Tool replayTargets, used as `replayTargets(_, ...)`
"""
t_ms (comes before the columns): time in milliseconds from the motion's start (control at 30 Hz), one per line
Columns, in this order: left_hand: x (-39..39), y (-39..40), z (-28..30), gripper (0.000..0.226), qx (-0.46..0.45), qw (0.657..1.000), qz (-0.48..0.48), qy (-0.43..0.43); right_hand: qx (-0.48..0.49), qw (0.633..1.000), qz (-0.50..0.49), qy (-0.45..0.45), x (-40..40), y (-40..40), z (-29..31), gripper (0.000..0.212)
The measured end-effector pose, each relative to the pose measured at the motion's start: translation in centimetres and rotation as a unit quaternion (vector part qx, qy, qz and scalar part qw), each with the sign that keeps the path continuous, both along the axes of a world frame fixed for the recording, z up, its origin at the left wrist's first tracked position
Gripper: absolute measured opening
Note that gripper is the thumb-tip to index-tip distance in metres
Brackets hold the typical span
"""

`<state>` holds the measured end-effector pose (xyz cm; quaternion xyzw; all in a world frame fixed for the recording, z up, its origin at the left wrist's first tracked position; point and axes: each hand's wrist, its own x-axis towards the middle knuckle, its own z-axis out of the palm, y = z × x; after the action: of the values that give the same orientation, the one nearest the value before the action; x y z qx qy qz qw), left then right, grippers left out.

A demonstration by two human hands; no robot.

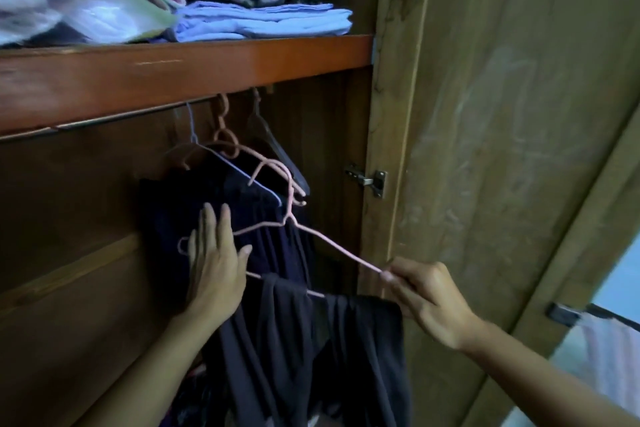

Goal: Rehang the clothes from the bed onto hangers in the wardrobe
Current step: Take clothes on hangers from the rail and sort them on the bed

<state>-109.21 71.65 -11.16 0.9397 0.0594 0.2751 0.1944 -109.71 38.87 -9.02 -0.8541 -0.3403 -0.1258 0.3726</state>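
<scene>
Nearest the lens: a dark garment (311, 340) hung folded over the bottom bar of a pink wire hanger (322, 239), low in the open wardrobe.
Right hand (420, 298): pinched the hanger's right-hand corner between thumb and fingertips.
Left hand (214, 263): fingers straight and spread, holding nothing, laid flat against the dark clothes (194, 204) already hanging, in front of the hanger's left end.
Hook: it rose among other pink hangers (263, 163) near the rail (104, 121); whether it sat on the rail could not be told.
Above: folded laundry (263, 22) stacked on the shelf (187, 69).
Right: the wardrobe door (502, 149) stood open.
Risk: held by one corner only, the hanger looked tilted, so the garment seemed likely to slide along the bar and drop.
Risk: the hook seemed liable to snag its neighbours rather than the rail, leaving the load to fall on release.
</scene>
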Motion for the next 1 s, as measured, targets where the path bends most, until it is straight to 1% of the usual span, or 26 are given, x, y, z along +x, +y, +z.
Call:
replayTargets(33, 0.5, -0.6, -0.4, 0.059, 0.012, 1.0, -0.013, -0.015, -0.007, 1.0, -0.014, 0.0, -0.7, -1.4, -0.4, 0.026)
replayTargets(67, 1.0, -1.2, -1.0, 0.045, 0.026, 0.998, -0.041, -0.03, -0.014, 0.999, -0.03, -0.002, -1.5, -2.8, -0.8, 0.025)
replayTargets(100, 1.4, -1.9, -1.5, 0.036, 0.04, 0.995, -0.079, -0.043, -0.017, 0.999, -0.047, -0.003, -2.3, -4.3, -1.1, 0.024)
replayTargets(167, 1.9, -3.8, -2.5, 0.031, 0.058, 0.984, -0.159, -0.063, -0.012, 0.997, -0.082, -0.006, -4.2, -7.3, -1.6, 0.025)
replayTargets(300, 2.2, -9.9, -3.0, 0.03, 0.053, 0.954, -0.29, -0.051, -0.027, 0.984, -0.175, -0.024, -8.3, -13.5, -2.9, 0.029)
replayTargets(367, 2.4, -13.2, -3.3, 0.027, 0.018, 0.936, -0.349, -0.032, -0.048, 0.971, -0.232, -0.037, -10.5, -16.7, -3.7, 0.032)
replayTargets(467, 2.7, -18.4, -3.9, 0.024, -0.006, 0.903, -0.429, -0.028, -0.056, 0.945, -0.321, -0.042, -13.8, -20.9, -4.6, 0.022)
replayTargets(500, 2.8, -20.3, -4.0, 0.022, -0.009, 0.893, -0.449, -0.026, -0.056, 0.936, -0.345, -0.041, -14.9, -22.1, -4.8, 0.022)
replayTargets(567, 3.1, -23.8, -4.5, 0.021, -0.023, 0.873, -0.488, -0.013, -0.059, 0.919, -0.389, -0.039, -17.4, -24.0, -4.9, 0.032)
replayTargets(633, 3.1, -26.8, -4.7, 0.031, -0.042, 0.845, -0.533, 0.011, -0.058, 0.902, -0.426, -0.034, -20.0, -25.3, -5.1, 0.036)
replayTargets(700, 3.1, -29.7, -4.7, 0.04, -0.051, 0.813, -0.58, 0.019, -0.058, 0.883, -0.465, -0.022, -22.6, -26.2, -5.4, 0.03)
replayTargets(767, 3.0, -32.6, -4.1, 0.042, -0.064, 0.776, -0.627, 0.026, -0.07, 0.859, -0.507, 0.005, -25.2, -26.7, -5.7, 0.013)
replayTargets(800, 3.0, -33.9, -3.9, 0.041, -0.073, 0.757, -0.648, 0.03, -0.074, 0.844, -0.53, 0.019, -26.4, -26.7, -5.8, 0.012)
replayTargets(867, 3.0, -36.4, -3.6, 0.036, -0.086, 0.727, -0.68, 0.039, -0.08, 0.811, -0.579, 0.024, -28.7, -26.2, -6.0, 0.021)
replayTargets(1000, 2.2, -40.3, -3.1, 0.032, -0.083, 0.674, -0.732, 0.048, -0.065, 0.738, -0.671, 0.046, -32.9, -23.1, -6.4, 0.031)
